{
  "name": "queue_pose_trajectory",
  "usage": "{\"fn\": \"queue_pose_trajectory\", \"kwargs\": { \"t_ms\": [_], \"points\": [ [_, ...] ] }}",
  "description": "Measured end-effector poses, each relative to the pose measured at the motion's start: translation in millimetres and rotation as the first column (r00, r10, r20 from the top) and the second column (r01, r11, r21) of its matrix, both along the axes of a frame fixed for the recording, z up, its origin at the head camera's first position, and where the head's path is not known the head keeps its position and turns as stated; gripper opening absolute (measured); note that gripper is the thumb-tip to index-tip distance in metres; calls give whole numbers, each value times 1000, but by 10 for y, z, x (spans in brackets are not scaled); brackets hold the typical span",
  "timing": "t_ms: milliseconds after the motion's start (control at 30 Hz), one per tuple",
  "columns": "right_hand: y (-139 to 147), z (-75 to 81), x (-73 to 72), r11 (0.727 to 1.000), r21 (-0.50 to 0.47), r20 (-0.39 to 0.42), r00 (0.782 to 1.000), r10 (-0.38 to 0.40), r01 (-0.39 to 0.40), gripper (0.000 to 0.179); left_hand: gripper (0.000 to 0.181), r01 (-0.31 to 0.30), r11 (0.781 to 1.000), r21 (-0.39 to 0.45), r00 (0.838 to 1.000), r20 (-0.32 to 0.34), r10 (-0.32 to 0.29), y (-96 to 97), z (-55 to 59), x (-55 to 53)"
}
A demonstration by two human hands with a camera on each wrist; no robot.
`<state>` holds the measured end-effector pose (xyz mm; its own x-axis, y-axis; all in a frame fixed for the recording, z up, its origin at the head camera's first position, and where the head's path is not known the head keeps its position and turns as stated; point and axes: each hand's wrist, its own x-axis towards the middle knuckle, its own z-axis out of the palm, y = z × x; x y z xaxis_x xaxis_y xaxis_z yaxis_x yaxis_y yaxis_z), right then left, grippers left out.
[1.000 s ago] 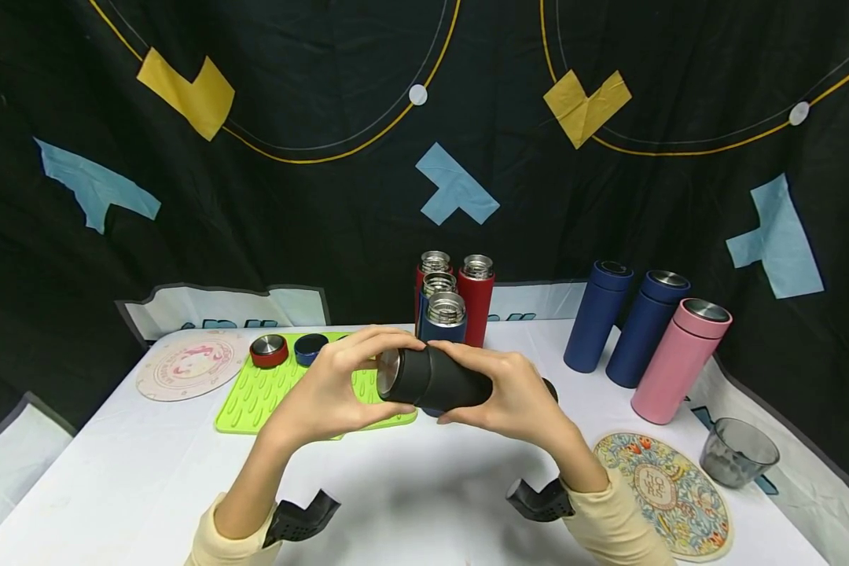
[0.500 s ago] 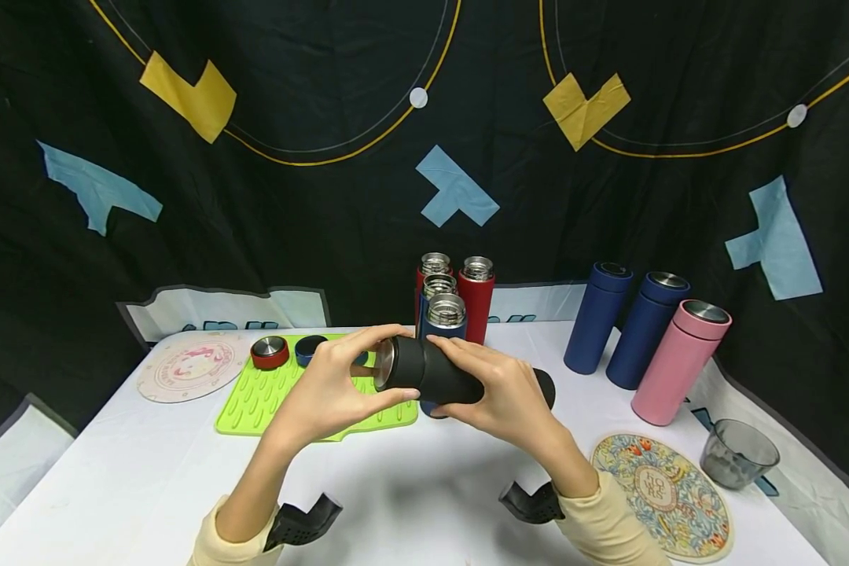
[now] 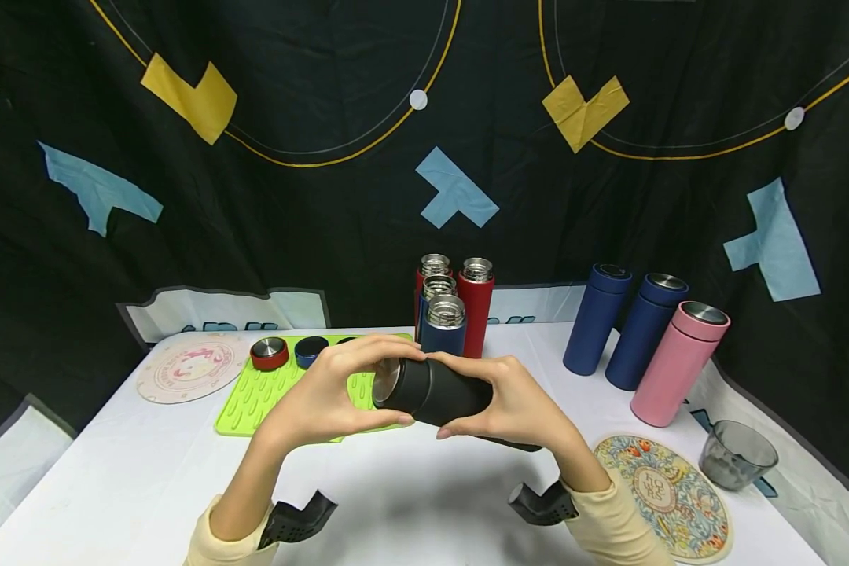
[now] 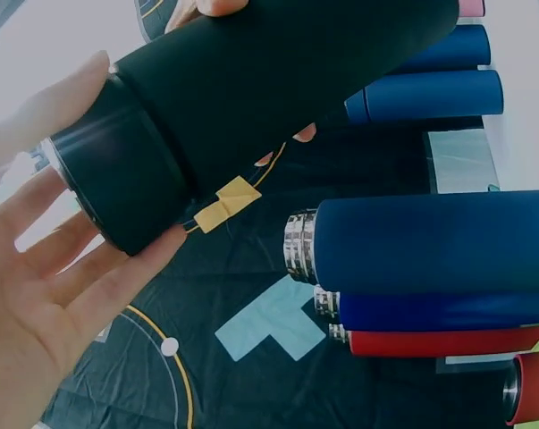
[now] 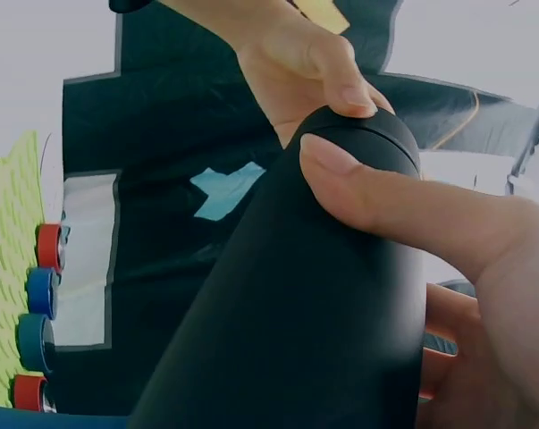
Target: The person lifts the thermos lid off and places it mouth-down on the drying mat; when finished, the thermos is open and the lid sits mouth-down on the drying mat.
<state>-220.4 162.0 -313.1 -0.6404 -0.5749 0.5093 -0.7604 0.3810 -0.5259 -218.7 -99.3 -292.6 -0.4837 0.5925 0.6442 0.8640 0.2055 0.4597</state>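
A black thermos bottle (image 3: 460, 397) is held in the air over the table, lying nearly sideways with its lid end to the left and its base lower at the right. My left hand (image 3: 318, 397) grips the black lid (image 3: 405, 385), thumb on one side and fingers on the other; the lid has a silvery top and sits on the bottle. The bottle's body is gripped by my right hand (image 3: 516, 393) just beside the lid. In the right wrist view, the right thumb presses the black body (image 5: 314, 295) close to the seam, and my left hand (image 5: 305, 71) shows beyond.
Lidless red flasks (image 3: 476, 310) and blue flasks (image 3: 444, 334) stand behind the hands. A green mat (image 3: 255, 405) bears several loose lids (image 3: 269, 354). At right are capped blue bottles (image 3: 594, 330), a pink bottle (image 3: 675, 373), a patterned round mat (image 3: 658, 495) and a glass cup (image 3: 739, 454).
The base end of the thermos bottle has dipped. My right hand went left a little, then back right; my left fingers shifted around the lid, which still sits on the bottle.
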Motion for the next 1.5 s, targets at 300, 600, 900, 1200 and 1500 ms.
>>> {"fn": "queue_pose_trajectory", "kwargs": {
  "t_ms": [300, 600, 900, 1200, 1500],
  "points": [
    [-36, 15, 44, 998, -14, -62, 996, -60, 59, 79, 60, -39, 999, 36, 999, 2, 39, 15, -15, -14],
    [-110, -10, 77, 973, 32, -320, 924, -208, 230, 80, 61, -201, 979, 28, 968, 156, 194, 42, -35, -11],
    [19, 32, 24, 991, 86, -64, 993, -100, 105, 81, 65, -35, 998, -60, 992, 115, 42, -21, -18, -15],
    [58, 53, 20, 995, 70, -29, 997, -76, 78, 81, 66, -23, 999, -33, 994, 107, 27, -9, -17, -13],
    [-3, 43, 76, 973, 84, -222, 956, -191, 214, 80, 71, -150, 988, -39, 966, 206, 155, 15, -9, -9]
  ]
}}
